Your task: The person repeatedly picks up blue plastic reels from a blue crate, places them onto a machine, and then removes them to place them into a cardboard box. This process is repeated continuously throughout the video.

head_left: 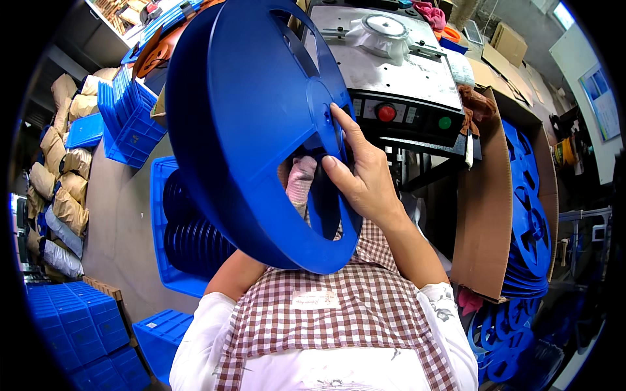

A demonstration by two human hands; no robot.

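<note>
A large blue plastic reel (261, 117) is held up and tilted in front of my chest, its cut-out side turned to the right. My right hand (368, 176) grips it near the hub, with the index finger by the centre and the thumb at the edge of an opening. Most of my left hand (300, 179) is hidden behind the reel. Through a cut-out shows a part of it in a pale knit covering, against the reel's inside. The machine (391, 72), with a pale metal top, a red button and a green button, stands just beyond the reel.
At the right, a cardboard box (479, 215) holds blue reel discs (531, 225). A blue crate (160, 221) with dark round discs is at the left, near stacked blue crates (78, 326). Tan sacks (68, 202) line the far left. A round disc (385, 26) lies atop the machine.
</note>
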